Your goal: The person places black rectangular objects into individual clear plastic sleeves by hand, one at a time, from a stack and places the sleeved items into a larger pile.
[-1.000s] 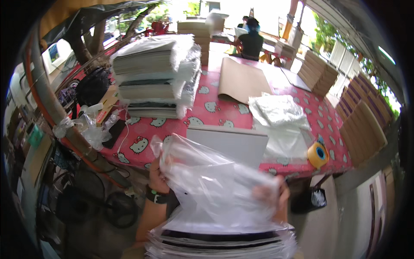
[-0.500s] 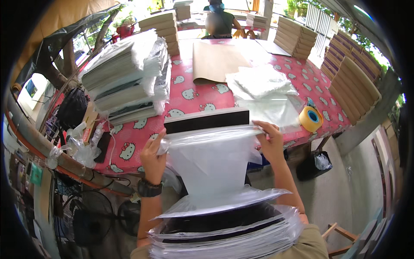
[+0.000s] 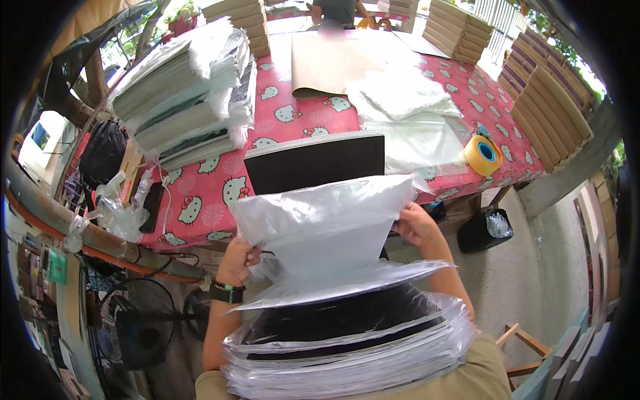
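A stack of black-faced boards or sheets (image 3: 317, 163) stands upright in front of me, its lower part behind a clear plastic bag (image 3: 320, 200). The bag's upper edge flares across the stack, and its cloudy film hangs toward my lap. At the bag's left side my left hand (image 3: 238, 262) is closed, its fingers pinched on the film. My right hand (image 3: 420, 225) is curled at the right side, fingertips closed against the bag; the exact grip is partly hidden. Nearest my body lies a pile of plastic-bagged black sheets (image 3: 347, 327).
A pink patterned tablecloth (image 3: 303, 123) covers the table. Bagged stacks (image 3: 180, 93) stand left, brown paper (image 3: 323, 63) lies behind, and clear bags (image 3: 407, 100) and a tape roll (image 3: 483, 155) lie right. A black bin (image 3: 485, 230) is below; a person (image 3: 337, 13) is beyond.
Both hands have come down toward me along the bag's sides. More of the black face shows above the bag, whose upper edge now spreads wider. My view has tilted slightly downward.
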`<act>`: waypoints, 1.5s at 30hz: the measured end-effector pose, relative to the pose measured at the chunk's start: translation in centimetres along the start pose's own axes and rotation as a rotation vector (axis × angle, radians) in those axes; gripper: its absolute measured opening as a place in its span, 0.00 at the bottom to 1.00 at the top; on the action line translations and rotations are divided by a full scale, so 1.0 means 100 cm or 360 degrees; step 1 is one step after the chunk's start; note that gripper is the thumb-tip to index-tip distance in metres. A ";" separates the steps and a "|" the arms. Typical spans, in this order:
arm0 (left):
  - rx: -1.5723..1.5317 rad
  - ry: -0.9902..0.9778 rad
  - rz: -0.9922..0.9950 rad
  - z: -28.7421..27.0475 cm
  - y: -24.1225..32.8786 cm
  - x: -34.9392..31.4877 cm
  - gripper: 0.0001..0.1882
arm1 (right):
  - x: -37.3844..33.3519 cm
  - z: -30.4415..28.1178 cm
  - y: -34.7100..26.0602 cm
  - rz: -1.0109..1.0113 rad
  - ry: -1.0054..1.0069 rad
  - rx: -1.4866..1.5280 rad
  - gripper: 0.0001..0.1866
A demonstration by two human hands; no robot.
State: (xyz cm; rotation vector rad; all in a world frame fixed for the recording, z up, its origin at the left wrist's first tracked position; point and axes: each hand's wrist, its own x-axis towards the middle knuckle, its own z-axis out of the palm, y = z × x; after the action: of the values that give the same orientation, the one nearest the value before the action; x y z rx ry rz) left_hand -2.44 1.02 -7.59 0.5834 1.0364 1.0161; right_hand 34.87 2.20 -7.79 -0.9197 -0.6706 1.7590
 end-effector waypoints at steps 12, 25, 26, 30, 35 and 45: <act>0.1086 0.0225 -0.0288 -0.133 -0.208 0.078 0.10 | -0.019 -0.104 0.131 -0.0030 0.0424 -0.0345 0.09; 0.2540 0.1071 0.0170 -0.077 -0.173 0.062 0.18 | 0.014 -0.103 0.142 -0.0843 0.1365 -0.2087 0.06; 0.2474 0.1135 0.0413 -0.093 -0.152 0.062 0.19 | 0.011 -0.084 0.109 -0.0948 0.1176 -0.1734 0.08; 0.2063 0.1091 0.1877 -0.067 -0.028 0.032 0.13 | -0.050 0.022 -0.014 -0.0540 -0.0490 -0.0411 0.21; 0.0665 0.0378 0.1359 0.040 0.073 -0.028 0.14 | -0.035 0.051 0.012 0.0209 -0.1999 -0.0944 0.28; 0.0093 -0.1090 0.0620 0.152 0.046 -0.018 0.30 | 0.006 0.084 -0.013 -0.0394 -0.0649 -0.1568 0.14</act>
State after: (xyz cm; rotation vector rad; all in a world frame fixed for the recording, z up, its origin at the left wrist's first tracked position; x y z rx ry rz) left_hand 9.15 2.31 3.29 1.1160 0.3488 1.0096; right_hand 28.47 3.01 -2.25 -1.0324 -1.9275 1.3563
